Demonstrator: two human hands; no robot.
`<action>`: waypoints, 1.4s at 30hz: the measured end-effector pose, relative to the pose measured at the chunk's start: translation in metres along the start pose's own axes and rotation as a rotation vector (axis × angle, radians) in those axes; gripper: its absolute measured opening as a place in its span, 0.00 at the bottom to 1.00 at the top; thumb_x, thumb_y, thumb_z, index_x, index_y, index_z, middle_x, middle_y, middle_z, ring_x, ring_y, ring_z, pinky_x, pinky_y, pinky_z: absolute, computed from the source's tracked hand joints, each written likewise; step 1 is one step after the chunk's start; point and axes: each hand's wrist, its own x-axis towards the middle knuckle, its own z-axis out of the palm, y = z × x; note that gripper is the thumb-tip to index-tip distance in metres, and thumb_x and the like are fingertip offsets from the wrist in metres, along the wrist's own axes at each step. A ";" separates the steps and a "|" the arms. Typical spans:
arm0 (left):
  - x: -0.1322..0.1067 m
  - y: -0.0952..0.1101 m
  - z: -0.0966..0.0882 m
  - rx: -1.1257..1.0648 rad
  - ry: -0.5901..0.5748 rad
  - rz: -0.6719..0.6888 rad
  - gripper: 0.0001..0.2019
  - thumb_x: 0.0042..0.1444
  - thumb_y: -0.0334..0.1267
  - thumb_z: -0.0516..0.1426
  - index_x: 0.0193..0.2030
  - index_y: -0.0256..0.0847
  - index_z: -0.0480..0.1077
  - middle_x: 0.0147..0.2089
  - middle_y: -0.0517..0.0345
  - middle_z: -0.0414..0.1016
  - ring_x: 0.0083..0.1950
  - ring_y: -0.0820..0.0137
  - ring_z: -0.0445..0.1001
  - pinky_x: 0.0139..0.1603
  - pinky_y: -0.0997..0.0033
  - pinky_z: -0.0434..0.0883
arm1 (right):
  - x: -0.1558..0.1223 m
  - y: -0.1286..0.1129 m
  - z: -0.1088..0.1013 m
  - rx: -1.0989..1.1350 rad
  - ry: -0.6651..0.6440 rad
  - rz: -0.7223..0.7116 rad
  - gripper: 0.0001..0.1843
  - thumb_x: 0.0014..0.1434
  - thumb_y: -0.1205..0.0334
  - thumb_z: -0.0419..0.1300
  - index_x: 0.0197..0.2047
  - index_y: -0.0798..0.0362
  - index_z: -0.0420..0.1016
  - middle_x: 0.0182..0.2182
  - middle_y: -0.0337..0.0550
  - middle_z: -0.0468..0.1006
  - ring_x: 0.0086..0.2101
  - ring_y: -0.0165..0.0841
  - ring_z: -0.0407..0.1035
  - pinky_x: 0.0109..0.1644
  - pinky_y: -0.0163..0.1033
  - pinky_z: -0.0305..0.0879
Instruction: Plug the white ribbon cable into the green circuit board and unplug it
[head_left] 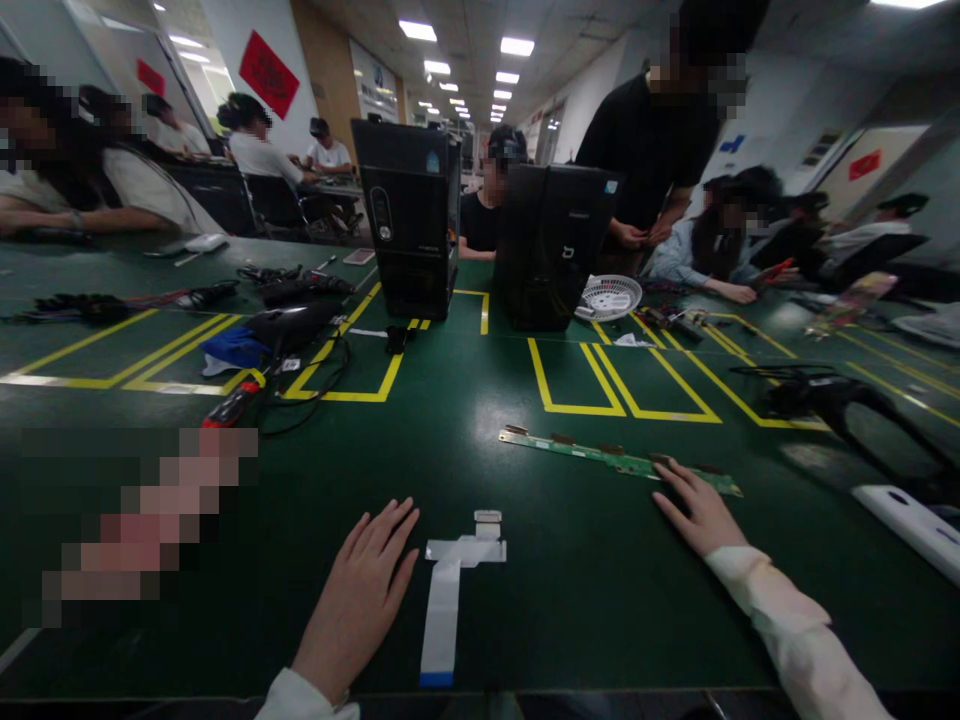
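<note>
My left hand (364, 590) is palm down over the green desk (555, 620), its fingers straight and slightly parted, holding nothing. Beyond it on the left, a red-and-black handle (234, 400) lies near a blue bundle (236, 347) and a tangle of black cable (330, 385). Just right of my left hand, not touching it, a white ribbon cable (441, 620) lies flat between my two hands, its blue-tipped end toward me and its folded crosspiece and small connector (487, 518) at the far end. Farther back, two black computer towers (409, 240) stand upright side by side, with a person seated behind the gap between them. In front of the right-hand tower, a long, narrow green circuit board (570, 450) lies aslant, its left end farther from me than its right. My right hand (696, 508) is at that nearer stretch, fingers spread and unclenched, the fingertips over the board without closing around it; how firmly they touch, I cannot tell. Past the right-hand tower sits a white basket (611, 297), and at my far right a black frame (885, 420) lies behind a white panel (911, 530).
</note>
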 end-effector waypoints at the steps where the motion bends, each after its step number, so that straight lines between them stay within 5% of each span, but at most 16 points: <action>1: 0.000 0.000 0.000 0.000 0.003 0.004 0.21 0.64 0.42 0.46 0.64 0.44 0.58 0.65 0.55 0.61 0.66 0.62 0.57 0.64 0.51 0.56 | 0.002 -0.014 0.002 0.012 -0.010 -0.043 0.31 0.60 0.43 0.46 0.60 0.52 0.63 0.58 0.55 0.64 0.56 0.45 0.61 0.57 0.54 0.59; 9: 0.000 0.001 -0.001 -0.003 -0.024 -0.010 0.22 0.65 0.42 0.45 0.64 0.43 0.58 0.65 0.54 0.60 0.66 0.62 0.57 0.64 0.50 0.56 | 0.004 -0.127 0.012 0.078 -0.070 -0.273 0.30 0.64 0.47 0.45 0.65 0.50 0.54 0.65 0.55 0.50 0.62 0.45 0.50 0.62 0.58 0.51; 16: 0.000 0.000 -0.001 -0.019 0.003 0.001 0.22 0.64 0.42 0.46 0.64 0.44 0.57 0.65 0.53 0.60 0.66 0.62 0.57 0.64 0.50 0.56 | -0.001 -0.197 0.017 0.034 -0.105 -0.311 0.30 0.63 0.46 0.47 0.62 0.56 0.61 0.63 0.57 0.55 0.62 0.49 0.49 0.62 0.58 0.50; 32: 0.002 0.002 -0.001 -0.002 0.045 0.021 0.21 0.64 0.41 0.46 0.63 0.43 0.60 0.64 0.53 0.62 0.65 0.63 0.59 0.64 0.52 0.57 | 0.005 -0.271 -0.005 0.074 -0.329 -0.169 0.37 0.60 0.40 0.46 0.65 0.56 0.58 0.65 0.55 0.51 0.63 0.51 0.42 0.64 0.59 0.42; 42: 0.001 0.004 -0.003 0.001 0.042 0.015 0.21 0.64 0.41 0.46 0.62 0.42 0.60 0.64 0.53 0.63 0.65 0.63 0.59 0.64 0.52 0.57 | 0.009 -0.283 -0.011 0.063 -0.337 -0.174 0.37 0.60 0.37 0.44 0.64 0.53 0.59 0.65 0.53 0.52 0.63 0.49 0.46 0.64 0.56 0.45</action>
